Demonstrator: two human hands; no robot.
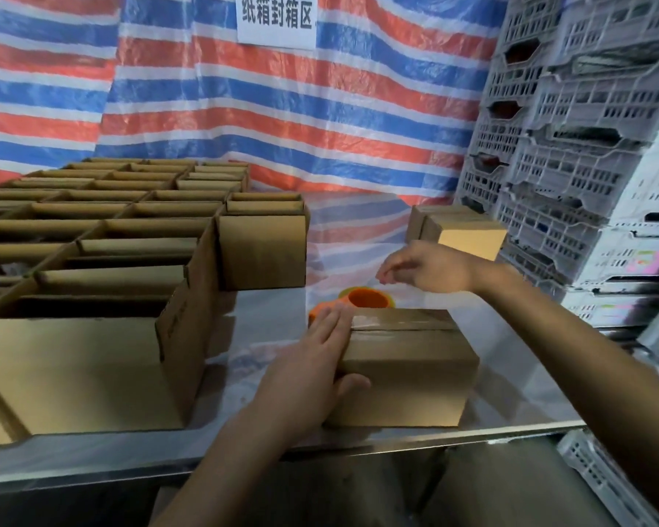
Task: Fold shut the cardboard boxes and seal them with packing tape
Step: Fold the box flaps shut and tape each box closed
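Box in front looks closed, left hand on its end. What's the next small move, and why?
Probably slide the box toward the closed boxes at back right. Its top seam already carries clear tape, the left hand lies flat against its end, and the right hand hovers above the tape roll.

Back wall: wrinkled red, blue and white striped tarp [282, 108], with a white paper sign [276, 19] in Chinese characters at top centre. Grey slotted plastic crates [571, 165] stacked high along the right. Shiny metal table [267, 317] reflects the tarp. Dim indoor light.
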